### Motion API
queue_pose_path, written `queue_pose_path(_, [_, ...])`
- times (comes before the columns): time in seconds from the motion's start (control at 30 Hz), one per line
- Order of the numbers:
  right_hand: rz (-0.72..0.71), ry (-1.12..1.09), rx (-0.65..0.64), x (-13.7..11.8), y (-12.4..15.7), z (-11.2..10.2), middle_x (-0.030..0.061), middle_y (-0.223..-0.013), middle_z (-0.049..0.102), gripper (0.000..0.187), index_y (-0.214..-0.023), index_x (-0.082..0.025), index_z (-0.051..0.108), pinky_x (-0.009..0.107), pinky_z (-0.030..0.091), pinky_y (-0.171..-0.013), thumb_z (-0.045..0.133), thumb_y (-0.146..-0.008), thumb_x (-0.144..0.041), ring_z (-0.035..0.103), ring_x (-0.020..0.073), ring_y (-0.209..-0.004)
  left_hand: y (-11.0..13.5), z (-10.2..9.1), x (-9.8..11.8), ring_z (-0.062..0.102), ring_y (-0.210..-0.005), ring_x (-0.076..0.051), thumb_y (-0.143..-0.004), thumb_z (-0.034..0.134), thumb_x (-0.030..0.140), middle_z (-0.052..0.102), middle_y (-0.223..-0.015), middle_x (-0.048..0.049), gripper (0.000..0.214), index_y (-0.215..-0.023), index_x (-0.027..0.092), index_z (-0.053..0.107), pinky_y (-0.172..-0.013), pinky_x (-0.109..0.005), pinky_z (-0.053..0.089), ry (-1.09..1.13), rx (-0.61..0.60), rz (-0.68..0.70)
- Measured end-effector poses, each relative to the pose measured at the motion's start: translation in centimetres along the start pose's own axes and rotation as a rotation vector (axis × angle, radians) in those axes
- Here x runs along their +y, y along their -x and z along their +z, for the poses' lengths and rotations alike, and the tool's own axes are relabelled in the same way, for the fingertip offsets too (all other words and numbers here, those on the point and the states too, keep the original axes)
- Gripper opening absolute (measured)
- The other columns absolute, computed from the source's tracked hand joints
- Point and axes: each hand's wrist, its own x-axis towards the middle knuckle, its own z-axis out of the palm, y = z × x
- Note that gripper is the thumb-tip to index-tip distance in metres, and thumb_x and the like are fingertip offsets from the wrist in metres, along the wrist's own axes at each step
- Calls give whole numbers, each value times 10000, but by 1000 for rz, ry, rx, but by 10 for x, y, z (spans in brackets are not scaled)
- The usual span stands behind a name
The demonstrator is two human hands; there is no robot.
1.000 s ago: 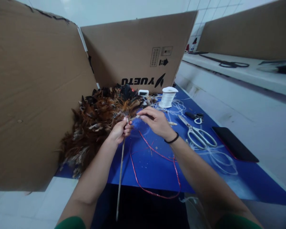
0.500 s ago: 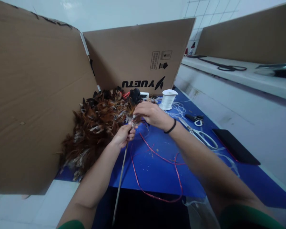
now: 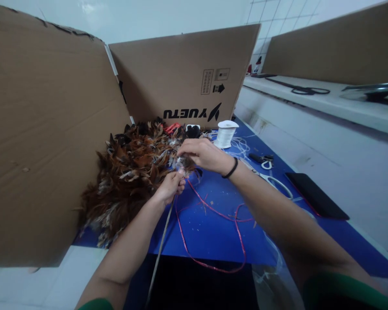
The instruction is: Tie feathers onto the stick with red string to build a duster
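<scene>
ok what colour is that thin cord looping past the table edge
The thin cord is pinkish red, clearest in the head view against the blue tabletop.

The left hand (image 3: 172,186) pinches a thin stick (image 3: 162,243), whose lower end slants down past the edge of the blue table (image 3: 220,241). The right hand (image 3: 207,156), a black band (image 3: 232,168) at its wrist, curves over a small feather tuft (image 3: 185,162) at the stick's top (its grip there is hard to make out). A heap of brown feathers (image 3: 129,172) spreads to the left, against cardboard (image 3: 168,73). Red cord (image 3: 228,271) loops nearby; a white spool (image 3: 225,137), scissors (image 3: 265,177) and a dark flat slab (image 3: 315,196) lie rightward.
</scene>
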Motion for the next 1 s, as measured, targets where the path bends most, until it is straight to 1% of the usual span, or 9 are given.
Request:
queue_pose_path(0.13, [43, 57, -54, 10, -1, 2, 47, -873, 659, 223, -864, -170, 668, 283, 433, -794, 504, -794, -37, 571, 139, -846, 2, 3, -1, 273, -376, -12, -764, 570, 538, 330, -543, 74, 410, -761, 136, 495, -376, -153, 135, -17, 5, -3])
queue_pose_path(0.27, [66, 59, -108, 14, 4, 6, 48, -856, 676, 220, -845, -166, 680, 283, 439, -789, 518, -788, -28, 573, 141, -827, 3, 4, -1, 287, -382, -13, -742, 608, 518, 347, -552, 68, 395, -728, 151, 464, -375, -151, 133, -1, -28, -28])
queue_pose_path(0.37, [65, 1, -107, 12, 8, 5, 43, -842, 682, 203, -827, -163, 684, 272, 441, -788, 528, -792, -37, 579, 134, -823, 4, 4, 1, 276, -379, -11, -750, 607, 496, 333, -549, 72, 374, -743, 143, 484, -375, -147, 118, 24, -68, -74])
queue_pose_path(0.5, [84, -136, -76, 9, 15, -1, 37, -846, 676, 176, -844, -162, 686, 246, 448, -769, 545, -796, -68, 593, 111, -795, 3, 3, 5, 255, -376, -8, -797, 563, 422, 322, -551, 71, 303, -784, 122, 517, -373, -145, 113, 74, -76, -124])
queue_pose_path(0.57, [83, -177, -121, 8, 19, -2, 36, -839, 675, 177, -840, -159, 690, 237, 451, -748, 548, -790, -64, 597, 106, -773, 3, 2, 6, 252, -376, -9, -802, 554, 383, 326, -552, 69, 261, -784, 125, 512, -372, -144, 114, 83, -83, -136])
queue_pose_path(0.67, [80, -154, -208, 7, 23, 2, 35, -809, 678, 191, -807, -155, 697, 239, 450, -735, 551, -771, -38, 599, 114, -762, 3, 3, 5, 255, -374, -12, -799, 552, 370, 337, -552, 65, 243, -758, 140, 486, -370, -143, 110, 85, -97, -136])
queue_pose_path(0.73, [91, -115, -228, 8, 23, 8, 33, -796, 680, 202, -795, -157, 698, 245, 448, -735, 549, -762, -24, 599, 120, -760, 2, 4, 5, 263, -372, -14, -806, 536, 384, 344, -554, 62, 253, -758, 142, 484, -367, -142, 110, 84, -88, -144])
queue_pose_path(0.83, [117, -85, -223, 8, 23, 14, 34, -805, 679, 212, -809, -155, 695, 246, 448, -737, 539, -764, -18, 599, 121, -761, 2, 6, 5, 262, -364, -16, -819, 507, 388, 348, -549, 61, 254, -764, 140, 487, -362, -142, 108, 79, -32, -170])
queue_pose_path(1.0, [162, -49, -211, 6, 23, 16, 44, -845, 681, 206, -821, -154, 692, 251, 448, -764, 532, -771, -33, 609, 127, -798, 2, 9, 6, 257, -354, -18, -839, 483, 402, 336, -537, 65, 278, -713, 160, 431, -360, -142, 106, 77, 6, -173])
